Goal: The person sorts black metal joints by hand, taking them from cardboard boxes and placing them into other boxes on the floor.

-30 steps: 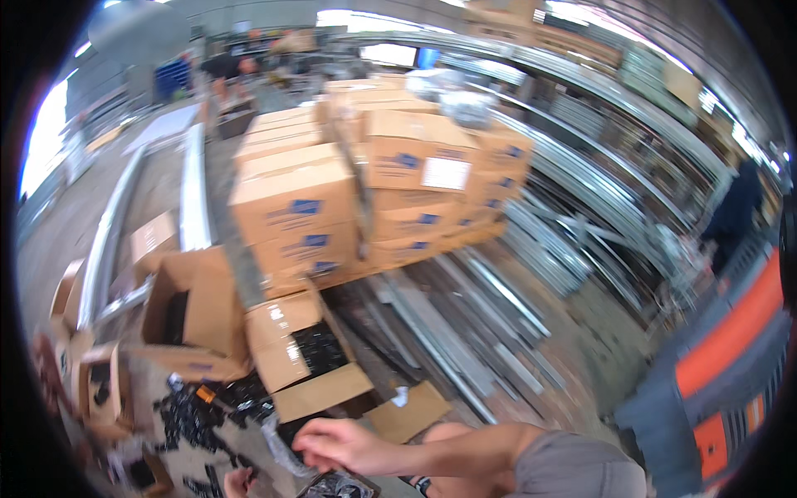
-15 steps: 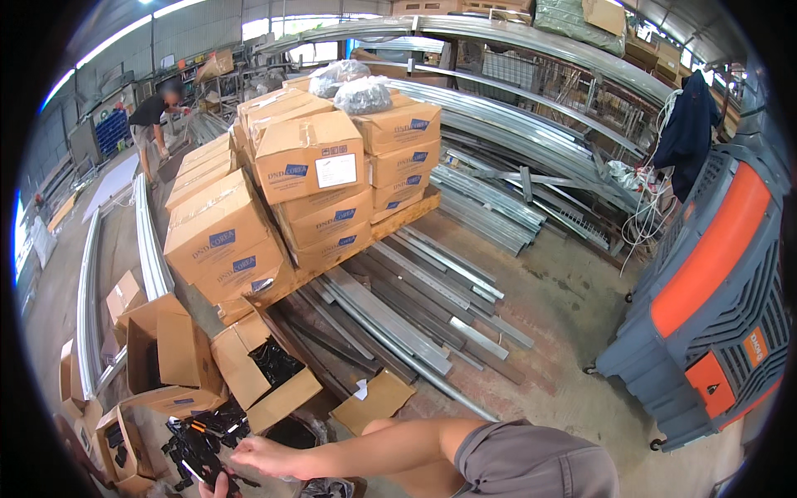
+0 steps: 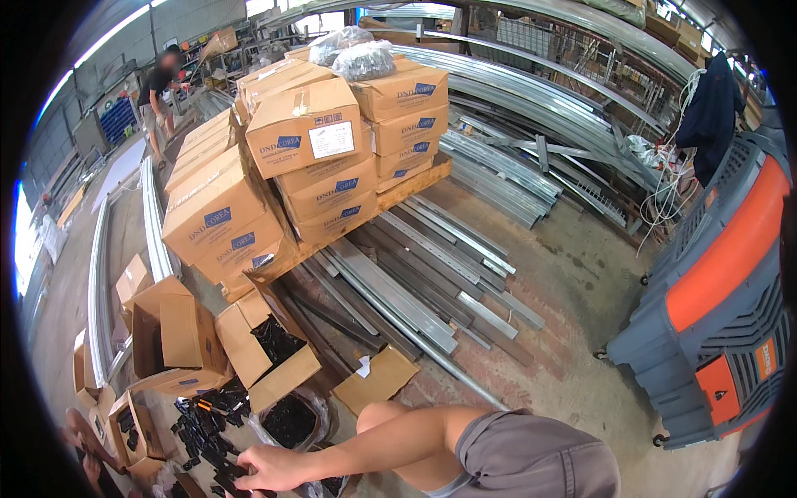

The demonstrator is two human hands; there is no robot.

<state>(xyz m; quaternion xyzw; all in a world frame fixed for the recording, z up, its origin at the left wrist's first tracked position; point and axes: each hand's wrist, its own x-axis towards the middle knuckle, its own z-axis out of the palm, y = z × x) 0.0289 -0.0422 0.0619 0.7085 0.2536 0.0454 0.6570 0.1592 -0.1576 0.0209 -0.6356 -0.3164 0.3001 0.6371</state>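
Observation:
My right hand reaches in from the lower right, fingers closed on a flat black piece. I cannot make out the piece's exact kind. My left hand does not show; it lies below the frame edge or behind the right. Close beyond the right hand, a pile of small black parts lies on the floor, with an orange-marked item among them. Beside my forearm stands a container lined with clear plastic, filled with small black bits.
Open cartons and a carton with black plastic stand ahead. Beyond are stacked boxes on a wooden pallet, metal profiles and a grey-orange cooler. Another person's limb shows lower left; a person bends farther back.
My view has shifted slightly. My right hand has moved a little right and down, now over a black piece. The left hand, visible before at the lower edge, no longer shows. A limb has appeared lower left.

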